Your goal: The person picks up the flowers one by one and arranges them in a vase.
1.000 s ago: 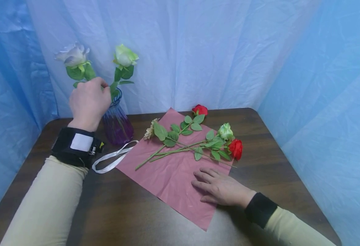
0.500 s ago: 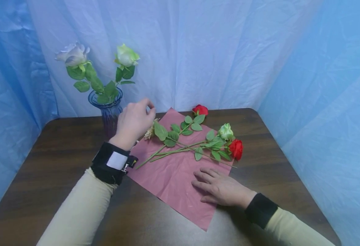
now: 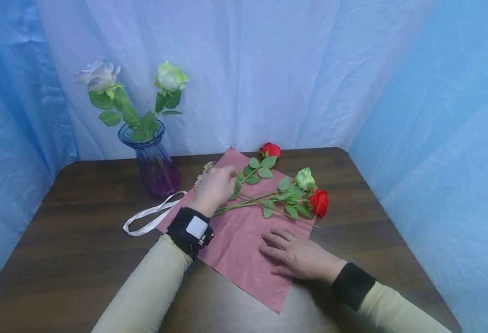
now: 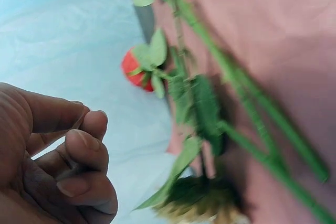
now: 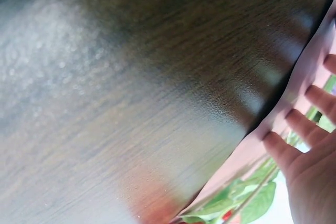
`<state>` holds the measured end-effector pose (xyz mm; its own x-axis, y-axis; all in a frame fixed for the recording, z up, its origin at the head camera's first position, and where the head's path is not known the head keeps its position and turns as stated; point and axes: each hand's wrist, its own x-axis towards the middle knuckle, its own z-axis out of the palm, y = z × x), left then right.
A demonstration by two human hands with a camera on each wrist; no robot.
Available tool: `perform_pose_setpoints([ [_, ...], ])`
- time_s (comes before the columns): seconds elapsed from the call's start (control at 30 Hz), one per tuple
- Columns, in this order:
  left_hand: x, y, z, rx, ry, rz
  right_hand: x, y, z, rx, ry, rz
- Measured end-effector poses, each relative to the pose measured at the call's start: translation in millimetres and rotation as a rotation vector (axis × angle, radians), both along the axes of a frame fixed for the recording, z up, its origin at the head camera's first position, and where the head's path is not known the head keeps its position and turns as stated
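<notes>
My left hand hovers over the left part of a pink wrapping sheet. Its fingers are loosely curled with nothing between them, as the left wrist view shows. Close to it lies a beige flower, partly hidden by the hand in the head view. On the sheet, stems cross beside a red rose at the back, a second red rose and a pale green rose at the right. My right hand rests on the sheet's right side, fingers spread and fairly straight.
A blue-purple glass vase stands at the back left, holding a white rose and a pale green-white rose. A looped white ribbon lies in front of it. Pale blue curtains surround the wooden table.
My left hand has let go of the white rose's stem at the vase and moved right and down to the flowers on the sheet. The right hand has stayed in place.
</notes>
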<state>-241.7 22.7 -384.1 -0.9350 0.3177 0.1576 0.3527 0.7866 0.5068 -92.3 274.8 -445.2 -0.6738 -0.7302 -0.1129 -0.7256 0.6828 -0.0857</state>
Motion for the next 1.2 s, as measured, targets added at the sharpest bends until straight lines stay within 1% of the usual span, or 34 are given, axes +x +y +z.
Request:
perform_pose_setpoints([
  [0.1, -1.9, 5.2, -8.7, -0.009, -0.048, -0.012, -0.1, 0.2, -1.1, -0.022, 0.024, 0.019],
  [0.2, -3.6, 8.3, -13.8, -0.019, -0.077, -0.021, 0.0, 0.4, -1.2, -0.031, 0.038, 0.027],
  [0.3, -4.5, 9.5, -17.8, -0.021, -0.091, -0.017, -0.1, 0.2, -1.7, -0.024, 0.035, 0.021],
  [0.43, -4.4, 12.2, -24.6, -0.052, -0.102, -0.030, 0.2, 0.3, -1.8, -0.010, 0.023, 0.008],
  [0.6, -2.5, 19.0, -32.7, -0.093, -0.161, -0.048, 0.6, 0.5, -1.7, -0.001, 0.013, -0.001],
  [0.7, -1.7, 22.2, -37.3, -0.104, -0.188, -0.081, 0.4, 0.4, -2.0, -0.001, 0.012, -0.001],
  [0.83, -0.8, 22.1, -44.2, -0.113, -0.171, -0.132, 0.4, 0.4, -2.5, -0.001, 0.015, -0.002],
  [0.9, -0.7, 21.5, -46.8, -0.116, -0.159, -0.146, 0.6, 0.6, -2.4, 0.000, 0.017, -0.002],
  [1.07, -3.3, 21.6, -53.0, -0.141, -0.147, -0.158, 1.3, 0.8, -1.8, -0.006, 0.019, -0.004],
  [1.2, -5.9, 22.4, -57.0, -0.155, -0.153, -0.145, 1.4, 0.6, -1.2, -0.023, 0.033, 0.012],
])
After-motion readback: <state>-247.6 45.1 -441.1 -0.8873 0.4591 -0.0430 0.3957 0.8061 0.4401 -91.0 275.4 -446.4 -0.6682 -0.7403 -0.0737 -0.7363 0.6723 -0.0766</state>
